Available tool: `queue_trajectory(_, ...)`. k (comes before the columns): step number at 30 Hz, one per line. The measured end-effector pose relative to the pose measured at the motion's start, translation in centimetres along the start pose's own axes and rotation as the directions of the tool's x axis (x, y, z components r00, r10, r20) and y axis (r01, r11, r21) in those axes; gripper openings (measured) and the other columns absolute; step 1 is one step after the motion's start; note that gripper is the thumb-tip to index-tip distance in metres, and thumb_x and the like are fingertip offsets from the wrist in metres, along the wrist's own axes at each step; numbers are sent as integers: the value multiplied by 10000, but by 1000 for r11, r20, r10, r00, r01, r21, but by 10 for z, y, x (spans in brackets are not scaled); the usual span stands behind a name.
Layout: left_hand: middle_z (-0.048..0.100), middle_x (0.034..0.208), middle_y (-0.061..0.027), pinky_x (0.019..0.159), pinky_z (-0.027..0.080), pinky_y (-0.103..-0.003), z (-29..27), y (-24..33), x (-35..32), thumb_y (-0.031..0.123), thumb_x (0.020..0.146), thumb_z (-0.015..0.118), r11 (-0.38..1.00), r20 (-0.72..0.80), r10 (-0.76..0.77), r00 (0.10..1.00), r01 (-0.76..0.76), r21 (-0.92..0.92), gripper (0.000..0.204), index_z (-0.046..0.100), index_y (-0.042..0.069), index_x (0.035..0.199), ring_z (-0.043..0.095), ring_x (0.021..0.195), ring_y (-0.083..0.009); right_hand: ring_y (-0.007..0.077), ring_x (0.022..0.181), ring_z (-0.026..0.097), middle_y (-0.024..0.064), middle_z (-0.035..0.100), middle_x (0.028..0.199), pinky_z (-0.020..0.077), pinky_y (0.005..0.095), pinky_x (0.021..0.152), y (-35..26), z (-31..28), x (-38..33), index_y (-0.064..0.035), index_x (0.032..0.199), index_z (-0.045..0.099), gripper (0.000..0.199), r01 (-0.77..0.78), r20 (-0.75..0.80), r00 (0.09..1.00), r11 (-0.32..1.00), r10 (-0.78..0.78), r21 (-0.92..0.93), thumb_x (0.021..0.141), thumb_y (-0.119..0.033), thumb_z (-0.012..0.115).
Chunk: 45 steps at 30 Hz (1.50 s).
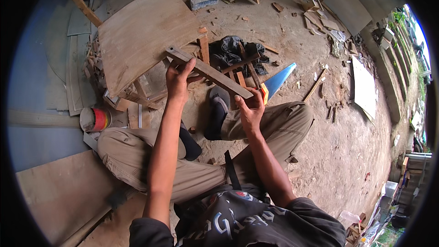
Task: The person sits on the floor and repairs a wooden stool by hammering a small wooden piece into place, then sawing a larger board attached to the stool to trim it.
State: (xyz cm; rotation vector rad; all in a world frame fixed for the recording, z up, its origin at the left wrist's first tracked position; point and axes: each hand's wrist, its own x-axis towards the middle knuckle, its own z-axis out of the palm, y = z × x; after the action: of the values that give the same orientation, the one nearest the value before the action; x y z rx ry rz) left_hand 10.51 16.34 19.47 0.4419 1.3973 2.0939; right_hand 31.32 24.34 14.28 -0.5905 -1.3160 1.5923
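A narrow wooden strip (212, 74) slants across the middle of the view, raised above my crossed legs. Near its far left end, my left hand (179, 77) is closed around it, thumb on top. My right hand (251, 107) grips the near right end, with the thumb along the edge. A small dark spot shows at the strip's left end. Just beyond my right hand lies a handsaw (277, 82) with a blue blade and an orange-yellow part by the handle. Beside the saw, a hammer (249, 66) rests near a black plastic bag (224, 52).
A low wooden table (141, 36) stands at the far left, with wood offcuts under it. A round tub (93, 120) sits by my left knee. Grey blocks (204, 0) lie at the back. On the right are a white board (364, 88) and scattered wood scraps (316, 18).
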Motion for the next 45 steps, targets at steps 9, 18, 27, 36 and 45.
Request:
queue_trajectory(9, 620, 980, -42, 671, 576, -289, 2, -26, -46, 411, 780, 808, 925, -188, -368, 911, 338, -174, 578, 545, 90, 1182, 647, 868, -157, 79, 659, 563, 5, 614, 788, 465, 221, 580, -20, 1, 25, -4, 1083, 584, 258, -64, -36, 997, 980, 72, 190, 881, -83, 722)
queue_trajectory(18, 633, 690, -50, 555, 528, -253, -45, 0, -97, 528, 887, 653, 628, -163, -665, 728, 664, 406, 491, 563, 50, 819, 668, 645, -148, 23, 606, 473, -39, 587, 726, 371, 203, 527, -20, 52, 55, -18, 915, 622, 192, -112, 288, 944, 978, 159, -174, 912, -189, 710)
queue_trajectory(27, 680, 1027, -152, 843, 486, -374, -98, 28, -87, 258, 930, 645, 522, 118, 193, 974, -204, 828, 314, 586, -7, 1087, 653, 989, -287, 53, 604, 497, -26, 543, 683, 405, 223, 543, -8, 147, 46, -23, 879, 601, 273, -136, 505, 843, 982, 184, -131, 955, -281, 649)
queue_trajectory(36, 678, 957, -200, 780, 510, -403, -129, 7, -73, 246, 911, 660, 552, -143, 335, 931, -71, 831, 288, 634, -13, 1034, 659, 910, -357, 66, 662, 507, 16, 557, 743, 421, 250, 570, 33, 181, 40, -6, 896, 552, 300, -207, 537, 824, 978, 180, -9, 979, -289, 611)
queue_trajectory(45, 678, 952, -207, 773, 501, -405, -149, 0, -75, 267, 903, 666, 601, -352, 396, 848, 50, 797, 300, 648, -8, 1019, 659, 893, -347, 90, 685, 548, 48, 595, 778, 453, 254, 617, 67, 221, 27, 34, 946, 578, 318, -149, 656, 732, 983, 183, -107, 993, -280, 583)
